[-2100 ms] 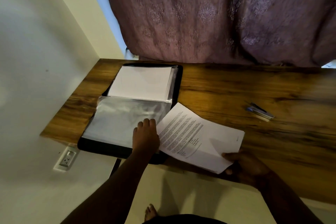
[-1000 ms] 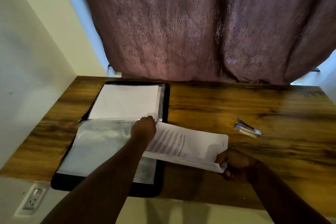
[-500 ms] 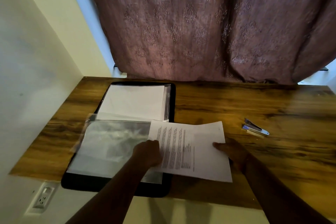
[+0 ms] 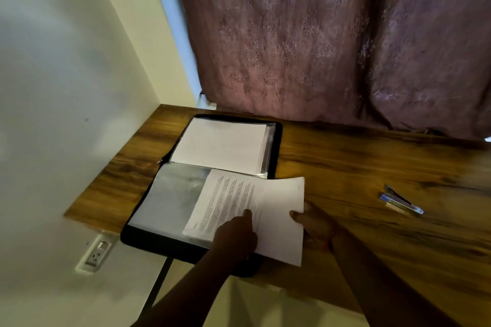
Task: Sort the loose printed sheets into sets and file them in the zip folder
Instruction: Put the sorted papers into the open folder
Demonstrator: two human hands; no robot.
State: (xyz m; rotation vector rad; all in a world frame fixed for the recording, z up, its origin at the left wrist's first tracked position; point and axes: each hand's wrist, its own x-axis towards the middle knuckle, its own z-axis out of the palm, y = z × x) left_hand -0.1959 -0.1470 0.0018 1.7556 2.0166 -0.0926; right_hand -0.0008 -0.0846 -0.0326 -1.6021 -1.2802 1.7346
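The right hand (image 4: 313, 223) pinches the right edge of a printed set (image 4: 255, 210), thumb on top and fingers underneath, so it is closed on the paper. The left hand (image 4: 236, 233) lies on the same sheets near their lower middle, forefinger stretched out and pressing on the text; it holds the paper down rather than gripping it.

The printed set lies slanted, its left part over the near half of the zip folder (image 4: 277, 141) and its right part hanging out over the bare table (image 4: 372, 167). Under its left edge is a clear sleeve (image 4: 170, 199), shiny and seemingly empty. Whether the leading edge of the paper has entered the sleeve's mouth or only rests on top I cannot tell; the plastic is too glary and the frame is soft.

The folder lies open and flat at the table's left end, by the wall. Its far half already carries a white stack (image 4: 220, 146) tucked in sleeves, so part of the filing looks done. A stapler (image 4: 401, 200) lies well apart to the right, and no other loose sheets show on the table.

By my reading this is a late step: one set is being fed in. Left to do are seating it fully, squaring it, and closing the zip.
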